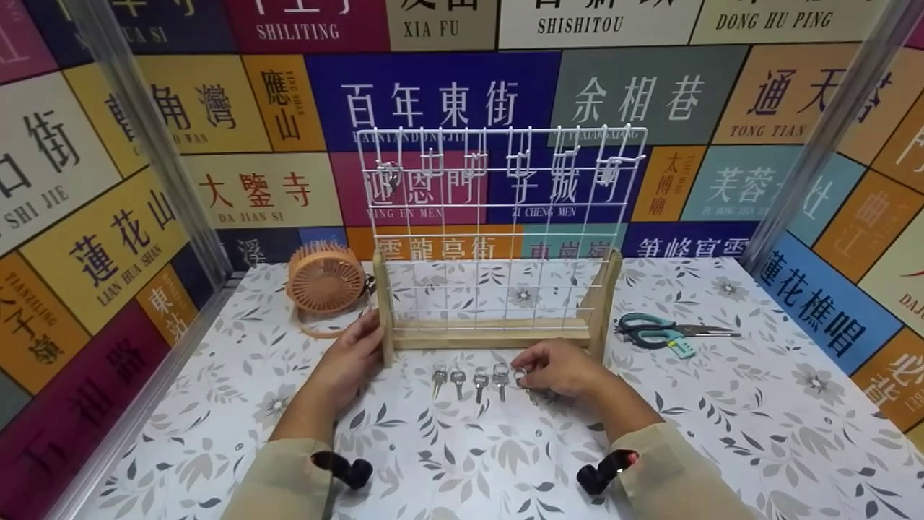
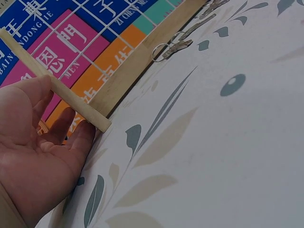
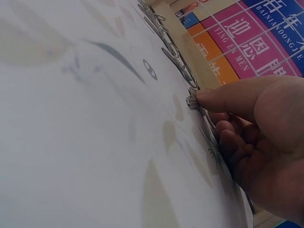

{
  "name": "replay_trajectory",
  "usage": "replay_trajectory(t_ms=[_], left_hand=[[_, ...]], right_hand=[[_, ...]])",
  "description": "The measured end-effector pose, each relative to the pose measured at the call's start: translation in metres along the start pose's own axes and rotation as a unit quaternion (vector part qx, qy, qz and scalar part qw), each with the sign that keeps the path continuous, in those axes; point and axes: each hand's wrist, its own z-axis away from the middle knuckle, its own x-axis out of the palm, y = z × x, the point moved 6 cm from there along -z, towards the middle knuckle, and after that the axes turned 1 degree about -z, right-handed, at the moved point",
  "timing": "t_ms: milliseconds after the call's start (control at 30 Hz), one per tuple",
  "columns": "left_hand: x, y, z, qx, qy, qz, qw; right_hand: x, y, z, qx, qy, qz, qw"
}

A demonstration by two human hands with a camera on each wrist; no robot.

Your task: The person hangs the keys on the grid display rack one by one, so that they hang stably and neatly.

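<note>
At centre frame, on a leaf-patterned tablecloth [image 1: 722, 433]: a white wire grid rack [image 1: 498, 188] on a wooden base [image 1: 491, 334], with small hooks along its top rows. Behind, a wall of coloured street-name signs. At left of the rack, an orange desk fan [image 1: 326, 280]; at right, teal scissors [image 1: 664, 331].

Below the base, near the lower middle: a row of four small keys [image 1: 469, 380] on rings, lying flat side by side, with a fifth key [image 1: 521, 375] at the row's right end.

Left hand [image 1: 348, 361], fingers relaxed and straight, resting against the rack's left wooden post and steadying it, holding nothing. Right hand [image 1: 559, 368], fingertips pinched on the ring of that fifth key, still low at the cloth.

Likely best handled by gripping the ring rather than the blade, lifting straight up clear of the neighbouring keys, and keeping the post braced.

Shown only in the left wrist view: the palm cupped around the post's foot [image 2: 97, 122], fingers uncurled. Shown only in the right wrist view: the thumb tip [image 3: 209, 97] pressed onto the metal, close up.
</note>
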Motion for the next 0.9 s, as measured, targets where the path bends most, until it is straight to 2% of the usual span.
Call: replay_trajectory(t_ms=[67,267,467,567,700,800,900], left_hand=[[0.000,0.000,0.000,0.004,-0.001,-0.005,1.0000],[-0.003,-0.001,-0.001,-0.014,0.014,-0.005,0.9998],[-0.002,-0.001,-0.001,-0.024,0.013,0.003,0.9996],[-0.002,-0.002,-0.001,-0.024,0.014,0.002,0.9996],[-0.003,-0.001,0.000,-0.023,0.017,0.003,0.9996],[-0.003,-0.002,0.000,-0.020,0.017,0.004,0.9996],[-0.001,-0.001,0.001,-0.009,0.012,-0.004,0.9999]], right_hand=[[0.000,0.000,0.000,-0.009,0.001,0.003,1.000],[0.000,0.000,0.000,-0.017,0.008,-0.005,1.000],[-0.003,0.003,-0.001,0.003,0.022,-0.073,0.997],[-0.006,0.003,-0.001,0.012,0.046,-0.118,0.992],[-0.011,-0.004,-0.002,0.004,0.097,-0.159,0.983],[-0.015,-0.013,-0.002,-0.012,0.127,-0.179,0.976],[-0.016,-0.022,0.001,-0.027,0.137,-0.185,0.973]])
